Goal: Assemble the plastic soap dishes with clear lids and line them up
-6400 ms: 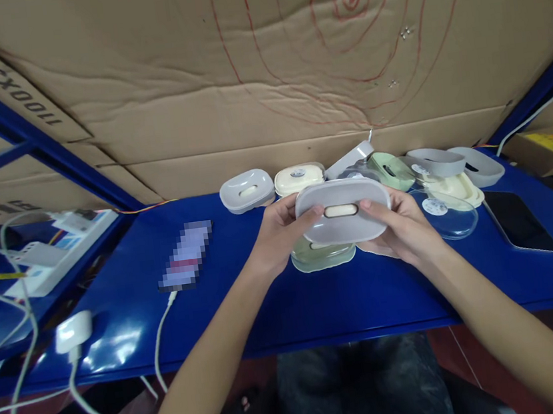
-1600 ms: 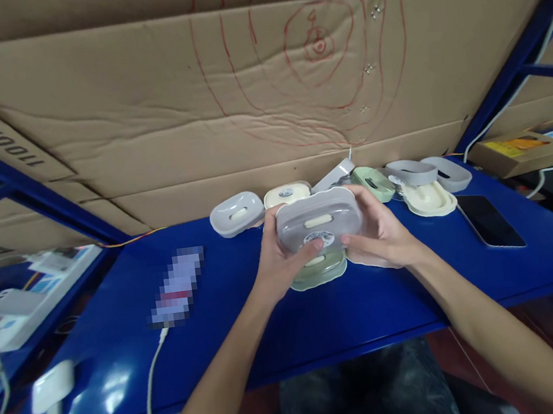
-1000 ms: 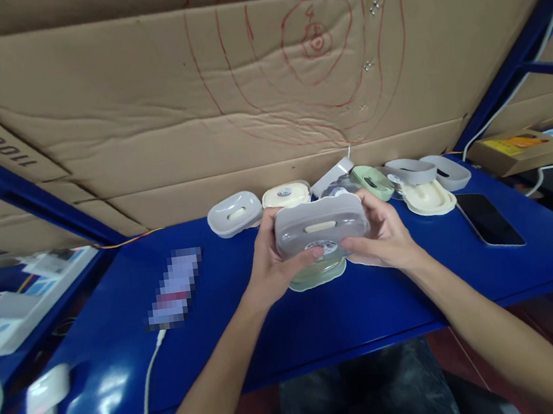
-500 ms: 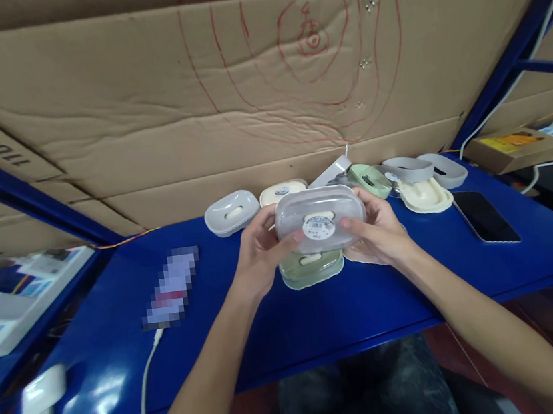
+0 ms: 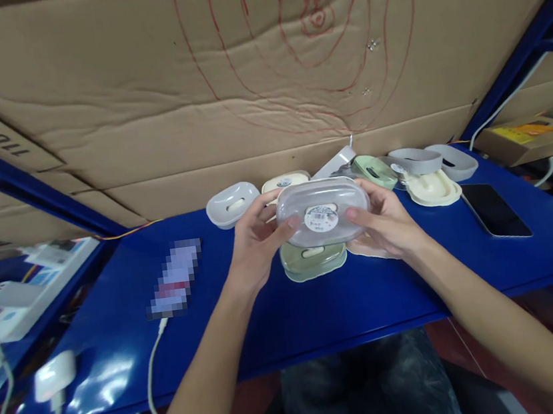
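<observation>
Between my two hands is a grey soap dish (image 5: 298,199) with a clear cover and a round white label, raised above the blue shelf and tilted toward me. My left hand (image 5: 255,240) grips its left end, thumb on the front face. Around the right end my right hand (image 5: 389,218) is closed, its thumb pressing beside the label. Just below lies a green soap dish (image 5: 314,266), partly covered by the held one. A pinkish piece (image 5: 369,248) shows under my right hand, mostly hidden.
Along the cardboard back wall (image 5: 147,135) lie a grey dish (image 5: 233,203), a cream dish (image 5: 284,180), a light green dish (image 5: 374,171), a cream tray (image 5: 433,189) and grey parts. A dark phone (image 5: 495,209) lies right; a charging phone (image 5: 174,276) and white charger (image 5: 55,376) are left.
The view has tipped slightly downward and shifted a little, so everything sits a bit differently in the picture. Both hands keep the same hold on the grey soap dish.
</observation>
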`<state>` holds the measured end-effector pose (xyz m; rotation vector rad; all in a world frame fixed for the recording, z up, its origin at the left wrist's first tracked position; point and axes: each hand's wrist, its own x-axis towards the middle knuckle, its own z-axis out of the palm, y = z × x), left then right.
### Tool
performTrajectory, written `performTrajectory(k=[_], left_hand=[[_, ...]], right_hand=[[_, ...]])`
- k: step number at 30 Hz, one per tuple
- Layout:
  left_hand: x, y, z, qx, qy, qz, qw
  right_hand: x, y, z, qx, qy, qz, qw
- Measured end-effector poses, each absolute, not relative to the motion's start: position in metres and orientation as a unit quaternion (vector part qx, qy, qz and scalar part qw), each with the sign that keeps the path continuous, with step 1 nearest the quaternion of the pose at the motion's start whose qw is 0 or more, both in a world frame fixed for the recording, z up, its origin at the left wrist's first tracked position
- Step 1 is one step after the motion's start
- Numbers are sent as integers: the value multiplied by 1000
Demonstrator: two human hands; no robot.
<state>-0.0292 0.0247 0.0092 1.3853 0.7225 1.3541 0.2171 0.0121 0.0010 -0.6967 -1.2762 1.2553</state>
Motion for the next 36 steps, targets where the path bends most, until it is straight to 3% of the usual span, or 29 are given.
performTrajectory(k=[4,10,18,22,28,36], left_hand=[[-54,19,26,534,336,627,457],[-110,-23,18,452,487,655,361],[-140,-65,-30,388,634,564,360],[-144,-59,-38,468,671,493,294],[-139,-51,-39,552,710,409,152],[-140,-44,-52,629,700,324,99]], right_hand=[[230,13,9,-294,-566,483,600],[248,15,13,-379,-636,279,611],[261,15,14,-441,-703,172,530],[271,7,11,-464,-738,109,477],[291,-25,-3,-453,-833,29,315],[310,-39,-35,-449,-851,-6,272]])
